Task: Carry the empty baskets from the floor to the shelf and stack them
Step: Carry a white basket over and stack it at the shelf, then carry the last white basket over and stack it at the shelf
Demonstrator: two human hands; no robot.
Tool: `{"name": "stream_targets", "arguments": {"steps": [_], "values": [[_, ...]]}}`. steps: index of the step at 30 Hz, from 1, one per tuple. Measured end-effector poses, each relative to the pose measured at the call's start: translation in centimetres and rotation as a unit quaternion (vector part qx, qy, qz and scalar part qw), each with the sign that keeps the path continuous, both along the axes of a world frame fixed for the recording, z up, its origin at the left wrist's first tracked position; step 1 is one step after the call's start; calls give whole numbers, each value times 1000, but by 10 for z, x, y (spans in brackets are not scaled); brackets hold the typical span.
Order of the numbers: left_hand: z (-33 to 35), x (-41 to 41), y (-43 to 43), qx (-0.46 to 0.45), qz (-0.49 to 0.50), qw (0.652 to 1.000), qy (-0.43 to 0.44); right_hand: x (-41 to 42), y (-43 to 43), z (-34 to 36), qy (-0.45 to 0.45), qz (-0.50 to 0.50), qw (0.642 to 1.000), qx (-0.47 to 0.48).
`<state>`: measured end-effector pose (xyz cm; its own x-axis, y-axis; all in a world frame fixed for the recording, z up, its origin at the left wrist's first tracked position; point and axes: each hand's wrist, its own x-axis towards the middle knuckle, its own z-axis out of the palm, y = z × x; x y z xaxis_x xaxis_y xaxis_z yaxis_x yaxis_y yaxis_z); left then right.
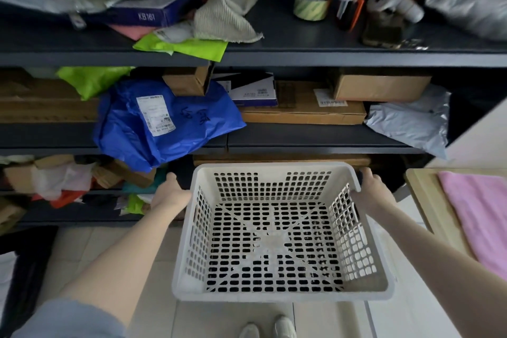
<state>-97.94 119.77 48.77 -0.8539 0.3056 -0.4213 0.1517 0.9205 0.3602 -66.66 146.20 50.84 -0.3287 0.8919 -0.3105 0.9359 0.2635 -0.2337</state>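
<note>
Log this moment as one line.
basket: empty, held above floor | left hand: holds left side | right hand: holds right side | shelf: ahead

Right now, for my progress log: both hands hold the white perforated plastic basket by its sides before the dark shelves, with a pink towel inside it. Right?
Not quite: the head view shows the white perforated plastic basket empty; the pink towel lies on the light wooden table at the right. The left hand and right hand do hold its sides before the dark shelves.
</note>
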Motion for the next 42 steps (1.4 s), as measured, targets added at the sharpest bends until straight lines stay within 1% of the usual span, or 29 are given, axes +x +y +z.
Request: {"name": "stream_targets", "arguments": {"steps": [4,9,11,14,18,22,25,28,30,33,36,39,40,42], "values": [[41,-3,-14,42,1,998,37,-14,-20,38,50,42,998,23],[114,10,-53,125,9,989,83,-39,-51,89,110,115,986,53],[143,20,-75,153,24,982,106,-51,-69,108,129,159,976,75],[179,44,-117,185,61,968,157,-69,-101,131,181,237,950,96],[204,92,-181,185,108,962,169,-76,-154,150,226,319,917,74],[218,140,-264,189,163,949,193,-75,-203,168,241,359,901,42],[225,172,-339,182,231,934,204,-76,-252,183,245,395,885,33],[230,199,-412,176,304,908,229,-79,-310,192,267,438,858,24],[231,221,-458,171,331,897,237,-82,-352,197,272,465,842,16],[232,262,-532,156,362,883,256,-87,-431,203,285,476,831,-26],[230,312,-624,121,411,865,263,-87,-540,197,291,512,805,-72],[223,378,-732,110,485,829,255,-74,-670,182,282,565,766,-123],[220,392,-754,118,502,818,254,-70,-696,180,284,576,754,-136],[220,436,-819,96,538,795,265,-56,-773,174,280,611,724,-151]]}}
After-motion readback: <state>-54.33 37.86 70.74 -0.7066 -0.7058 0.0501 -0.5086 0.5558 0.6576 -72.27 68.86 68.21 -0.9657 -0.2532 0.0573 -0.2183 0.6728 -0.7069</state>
